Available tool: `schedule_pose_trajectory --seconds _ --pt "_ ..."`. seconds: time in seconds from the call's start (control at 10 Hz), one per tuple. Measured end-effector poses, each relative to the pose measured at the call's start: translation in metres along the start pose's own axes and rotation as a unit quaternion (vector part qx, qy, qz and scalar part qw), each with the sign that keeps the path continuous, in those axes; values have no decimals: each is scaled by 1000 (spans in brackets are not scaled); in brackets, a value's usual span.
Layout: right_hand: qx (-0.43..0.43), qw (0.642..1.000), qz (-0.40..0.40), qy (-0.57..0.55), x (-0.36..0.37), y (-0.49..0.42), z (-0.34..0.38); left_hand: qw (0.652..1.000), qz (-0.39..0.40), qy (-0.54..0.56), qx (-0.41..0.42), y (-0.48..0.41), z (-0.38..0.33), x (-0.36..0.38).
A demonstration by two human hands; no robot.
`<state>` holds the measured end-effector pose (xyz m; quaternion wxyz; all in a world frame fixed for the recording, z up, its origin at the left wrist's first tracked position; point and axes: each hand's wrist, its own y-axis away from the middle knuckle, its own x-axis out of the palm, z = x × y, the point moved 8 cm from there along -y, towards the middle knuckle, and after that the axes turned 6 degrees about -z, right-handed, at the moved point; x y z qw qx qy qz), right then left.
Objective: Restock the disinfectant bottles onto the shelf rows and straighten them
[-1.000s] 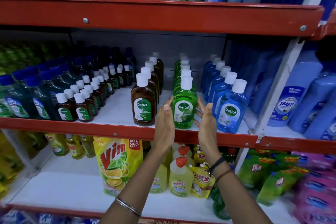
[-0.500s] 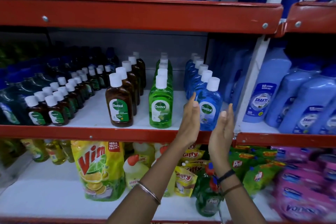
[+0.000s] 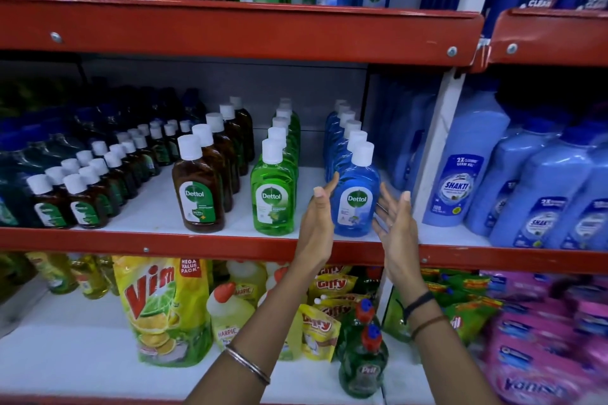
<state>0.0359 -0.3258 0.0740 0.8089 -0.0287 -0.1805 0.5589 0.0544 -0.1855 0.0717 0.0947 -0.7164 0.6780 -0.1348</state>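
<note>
A big red metal shelf rack [image 3: 230, 28] fills the frame, with white boards to stand things on. On the middle shelf [image 3: 158, 207], rows of bottles run from front to back. At the right of the frame stand tall light blue plastic bottles [image 3: 467, 168] with the word Shakti on them. Low in the frame, left of centre, a yellow and green Vim pouch [image 3: 161, 309] leans on the bottom shelf.

In the middle of the frame are three rows with white caps. The row of brown Dettol bottles [image 3: 199, 194] is on the left. The row of green Dettol bottles [image 3: 273, 197] is beside it. The row of blue Dettol bottles [image 3: 355, 197] is on the right, with its front bottle near the shelf edge.

The left hand [image 3: 317, 220] and the right hand [image 3: 394, 223] are up on either side of that front blue bottle. Both hands are spread flat with palms facing each other. The left fingertips [image 3: 318, 191] are just beside the bottle. The right hand is a little apart from it.
</note>
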Motion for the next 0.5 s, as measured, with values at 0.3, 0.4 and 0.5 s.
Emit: schedule_pose_trajectory --seconds 0.3,0.4,0.5 --pt "3 1000 -13 -3 0 1 -5 999 -11 -35 14 6 -4 -3" --pt "-10 1000 -10 -12 4 1 -1 999 5 -42 13 5 -5 -5" --pt "-60 996 -64 3 -7 16 4 993 -5 -90 70 11 -30 -17"
